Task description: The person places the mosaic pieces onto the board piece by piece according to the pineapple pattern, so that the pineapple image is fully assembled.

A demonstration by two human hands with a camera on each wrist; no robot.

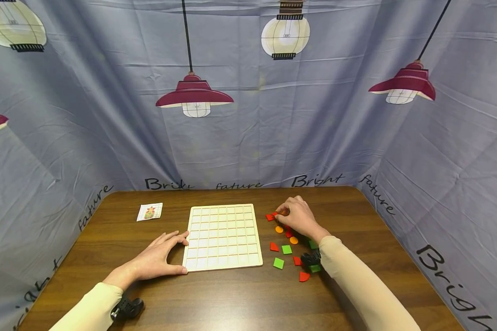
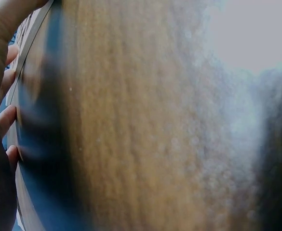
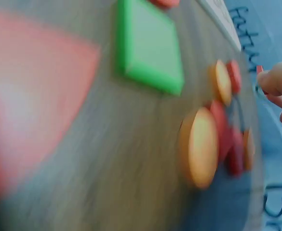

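A pale gridded board (image 1: 223,236) lies on the table, bare of pieces. My left hand (image 1: 157,257) rests at its left edge, thumb by the near corner and fingers further up the side; the left wrist view shows the fingertips (image 2: 6,118) against that edge. Right of the board, my right hand (image 1: 300,216) pinches a small red piece (image 3: 260,70) between thumb and fingers, above the far end of the scattered pieces. Beneath and near it lie orange discs (image 1: 279,229), red pieces (image 1: 274,247) and green squares (image 1: 287,249). The right forearm partly covers some of them.
A small card with a pineapple picture (image 1: 150,212) lies at the back left of the wooden table (image 1: 219,299). Grey-blue curtains (image 1: 240,138) printed with lamps hang behind and at both sides. Near the right wrist lie several more green and red pieces.
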